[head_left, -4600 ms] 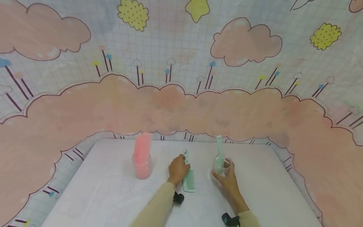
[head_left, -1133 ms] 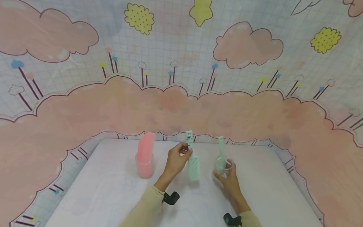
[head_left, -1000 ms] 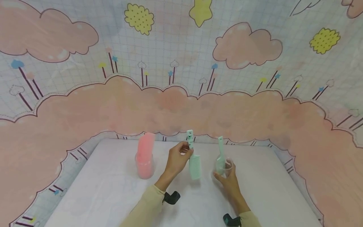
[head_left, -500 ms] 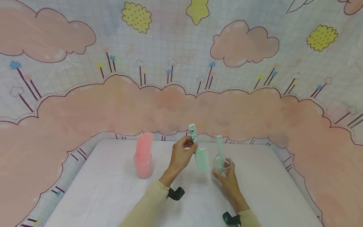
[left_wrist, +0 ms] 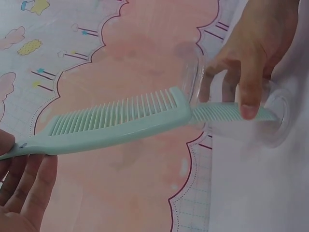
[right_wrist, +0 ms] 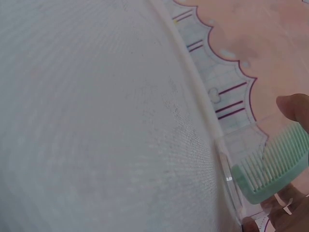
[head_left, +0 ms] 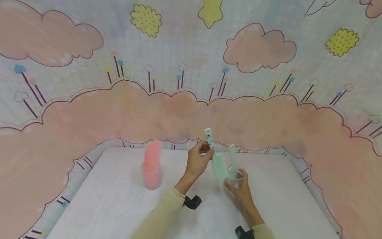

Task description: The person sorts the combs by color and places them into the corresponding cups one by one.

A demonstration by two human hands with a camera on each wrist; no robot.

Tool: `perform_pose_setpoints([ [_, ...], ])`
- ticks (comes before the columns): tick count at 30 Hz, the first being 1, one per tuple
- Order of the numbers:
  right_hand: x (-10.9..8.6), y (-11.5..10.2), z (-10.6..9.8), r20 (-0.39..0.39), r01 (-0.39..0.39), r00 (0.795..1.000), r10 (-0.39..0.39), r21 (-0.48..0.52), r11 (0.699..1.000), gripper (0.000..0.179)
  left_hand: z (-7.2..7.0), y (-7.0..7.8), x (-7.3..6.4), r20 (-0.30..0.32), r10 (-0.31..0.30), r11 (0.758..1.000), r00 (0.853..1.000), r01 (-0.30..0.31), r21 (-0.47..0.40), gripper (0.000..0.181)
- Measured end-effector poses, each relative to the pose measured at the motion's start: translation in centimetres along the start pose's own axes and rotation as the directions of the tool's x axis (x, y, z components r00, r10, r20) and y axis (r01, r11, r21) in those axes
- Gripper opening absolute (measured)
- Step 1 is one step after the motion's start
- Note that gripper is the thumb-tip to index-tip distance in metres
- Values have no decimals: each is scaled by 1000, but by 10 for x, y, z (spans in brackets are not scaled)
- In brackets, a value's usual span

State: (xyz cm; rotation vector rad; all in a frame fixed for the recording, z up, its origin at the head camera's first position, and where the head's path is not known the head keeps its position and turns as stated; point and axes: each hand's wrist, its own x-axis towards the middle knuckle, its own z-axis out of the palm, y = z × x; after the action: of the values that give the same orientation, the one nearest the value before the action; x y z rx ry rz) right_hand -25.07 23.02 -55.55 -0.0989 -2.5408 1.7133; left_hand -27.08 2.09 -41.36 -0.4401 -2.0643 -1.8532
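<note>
My left hand (head_left: 197, 162) pinches a mint-green comb (head_left: 220, 166) by its patterned handle and holds it above the table, toothed end pointing down and right. In the left wrist view that comb's tip overlaps the rim of a clear cup (left_wrist: 282, 121). A second mint-green comb (head_left: 232, 156) stands in this cup, teeth down, handle sticking up. My right hand (head_left: 243, 192) grips the cup around its side, thumb at the front. Through the cup's wall in the right wrist view, the teeth of the standing comb (right_wrist: 275, 176) show.
On the left stands another clear cup (head_left: 159, 172) with a pink curved object (head_left: 152, 156) upright in it. Everything rests on a white table (head_left: 104, 205), its far edge meeting a cloud-printed backdrop (head_left: 179, 113). A black wrist camera (head_left: 192, 202) sits on the left wrist.
The left hand has lifted its comb off the table and carried it up and right, close to the right-hand cup. The right hand stays on the cup.
</note>
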Motion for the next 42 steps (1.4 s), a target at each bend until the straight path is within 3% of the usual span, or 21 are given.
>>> perform_pose_setpoints([
  [7,3,-4,-3,-16,38,999,-38,11,999,95,11,5,5,-10,22,1000,1000,-21,8,15],
  [17,2,-2,-3,-12,17,1000,-16,46,999,96,26,8,12,-35,39,999,999,-40,-31,14],
  [27,0,4,-2,-3,-1,1000,2,72,997,97,37,1,17,-62,-18,996,998,13,-83,14],
  [31,-2,4,-2,-4,-15,1000,15,53,998,98,45,-4,15,-55,-33,997,998,29,-76,15],
  [42,-3,3,-4,10,-7,1000,7,38,999,104,59,-10,11,-45,-3,1000,999,4,8,11],
])
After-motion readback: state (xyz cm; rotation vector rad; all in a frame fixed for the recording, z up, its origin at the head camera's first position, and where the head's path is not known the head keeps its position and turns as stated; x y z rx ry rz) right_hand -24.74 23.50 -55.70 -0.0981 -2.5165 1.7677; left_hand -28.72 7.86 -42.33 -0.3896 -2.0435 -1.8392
